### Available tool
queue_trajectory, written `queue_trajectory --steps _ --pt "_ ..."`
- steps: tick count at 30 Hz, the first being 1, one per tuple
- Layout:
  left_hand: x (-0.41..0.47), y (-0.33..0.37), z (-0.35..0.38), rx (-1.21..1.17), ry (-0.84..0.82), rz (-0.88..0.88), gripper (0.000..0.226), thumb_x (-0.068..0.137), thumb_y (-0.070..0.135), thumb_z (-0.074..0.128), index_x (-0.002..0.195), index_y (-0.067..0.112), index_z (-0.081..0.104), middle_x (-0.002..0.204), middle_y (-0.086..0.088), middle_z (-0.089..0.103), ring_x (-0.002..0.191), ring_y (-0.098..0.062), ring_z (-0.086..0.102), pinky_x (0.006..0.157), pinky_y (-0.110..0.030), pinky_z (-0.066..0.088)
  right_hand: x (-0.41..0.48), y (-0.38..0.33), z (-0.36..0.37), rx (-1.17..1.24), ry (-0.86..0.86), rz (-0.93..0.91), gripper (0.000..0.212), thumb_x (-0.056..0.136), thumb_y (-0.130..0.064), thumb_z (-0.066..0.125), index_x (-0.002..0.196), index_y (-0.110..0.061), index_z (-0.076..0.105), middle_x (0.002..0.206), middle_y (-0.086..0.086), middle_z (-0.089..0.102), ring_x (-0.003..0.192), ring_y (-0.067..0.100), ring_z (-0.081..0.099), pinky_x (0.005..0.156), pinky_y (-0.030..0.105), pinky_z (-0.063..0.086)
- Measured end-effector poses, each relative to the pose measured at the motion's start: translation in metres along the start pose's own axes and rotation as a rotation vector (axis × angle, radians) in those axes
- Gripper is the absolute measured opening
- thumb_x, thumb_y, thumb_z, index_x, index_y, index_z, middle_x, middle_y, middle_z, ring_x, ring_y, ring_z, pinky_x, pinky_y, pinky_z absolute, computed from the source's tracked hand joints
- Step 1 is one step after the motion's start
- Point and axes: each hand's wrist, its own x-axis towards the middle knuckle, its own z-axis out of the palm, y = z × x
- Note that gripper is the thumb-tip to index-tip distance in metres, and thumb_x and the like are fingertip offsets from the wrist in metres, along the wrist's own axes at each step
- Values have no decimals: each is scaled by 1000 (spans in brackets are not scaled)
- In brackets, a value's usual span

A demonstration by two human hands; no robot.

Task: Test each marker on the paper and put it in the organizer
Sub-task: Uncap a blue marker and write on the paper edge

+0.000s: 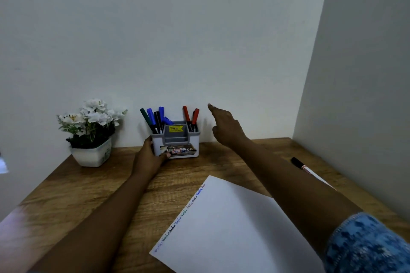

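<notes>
Grey and white plastic makes up the small box-shaped organizer (195, 142), which stands on the brown wooden desk (66, 195) with a pale wall right behind it. Its left compartment already holds a dark green marker (145, 116), blue markers (161, 113) and a black one. Its right compartment holds two red markers (186, 113).

The left hand (148, 159) grips the organizer's near left corner, with the thumb across the front face. The right hand (226, 126) hangs in the air just right of the organizer, above its rim. Its fingers are loose, one is stretched out, and it holds nothing.

In front of the organizer, toward the person, lies the white sheet of paper (233, 224). A row of small written test words (184, 215) in several ink colours runs along its left edge.

Well to the right of the organizer, one white marker with a black cap (310, 172) lies on the desk, partly hidden behind the right forearm.

To my eye the job is nearly done. Most markers look tested and stowed, and this capped one seems to be the only marker left to try on the paper and drop in.

Left of the organizer stands a white pot of white artificial flowers (92, 131).
</notes>
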Motion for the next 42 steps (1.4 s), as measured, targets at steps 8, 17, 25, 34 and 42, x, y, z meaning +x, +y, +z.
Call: queue_trajectory --steps 8,17,25,34,42 --pt "-69 12 -6 65 -74 -22 70 82 29 70 141 15 35 141 -5 47 127 -25 46 101 -33 37 -81 44 -43 -107 -146 17 34 86 -14 57 119 -22 58 125 1 60 119 20 48 96 37 41" --pt "-143 34 -17 381 -547 173 84 71 80 46 143 44 22 152 13 28 138 -12 28 113 -37 24 -114 107 -95 -304 -212 404 13 81 -20 67 93 -17 69 104 7 68 94 23 61 73 26 43" --pt "-134 26 -16 615 -708 287 110 39 101 2 138 55 17 155 21 5 143 -2 -1 118 -40 0 -121 109 -85 -431 -225 475 21 87 -22 62 98 -5 67 103 15 65 86 26 60 72 28 44" --pt "-131 31 -25 627 -749 305 114 39 102 9 140 50 23 155 20 13 142 -2 12 118 -36 12 -124 110 -79 -487 -108 536 26 88 -19 62 110 -5 61 113 16 62 102 31 60 81 33 48" --pt "-128 25 -24 567 -717 345 97 49 99 18 134 54 28 152 23 19 139 -1 17 116 -35 15 -121 100 -72 -402 -217 504 22 83 -22 67 93 -3 69 93 12 67 85 25 63 72 30 49"
